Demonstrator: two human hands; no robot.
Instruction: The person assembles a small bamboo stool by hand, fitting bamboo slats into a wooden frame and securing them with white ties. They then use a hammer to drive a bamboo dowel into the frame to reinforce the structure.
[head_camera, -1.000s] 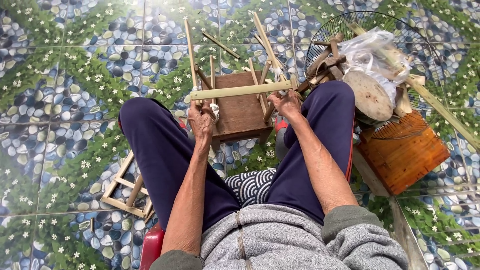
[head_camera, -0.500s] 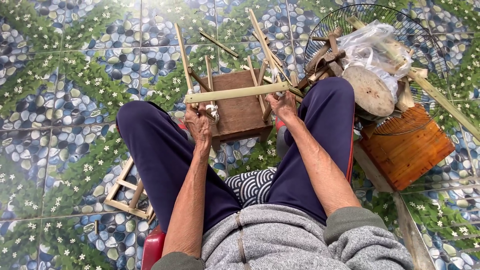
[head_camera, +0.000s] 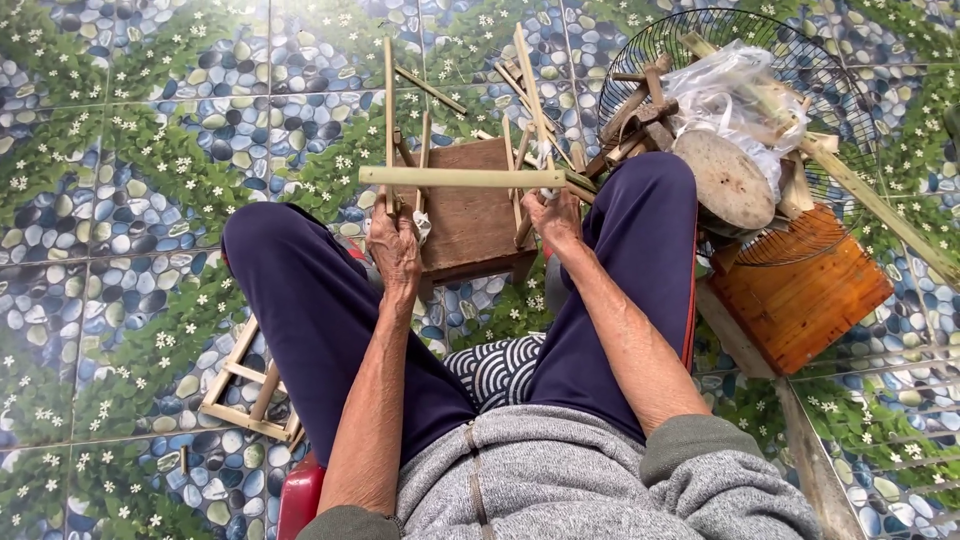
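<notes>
Gripping bamboo sticks, both hands' fingers curl closed.

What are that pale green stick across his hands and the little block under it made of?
The stick looks like raw bamboo: smooth, pale green, round. The block looks like unfinished brown wood, dull and scuffed. Both hands, left and right, grip thinner slats.

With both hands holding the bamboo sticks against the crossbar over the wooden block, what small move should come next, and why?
Probably seat the right hand's thin stick against the green bamboo crossbar: it leans off-square, while the left hand already holds its upright stick at the bar's other end.
</notes>
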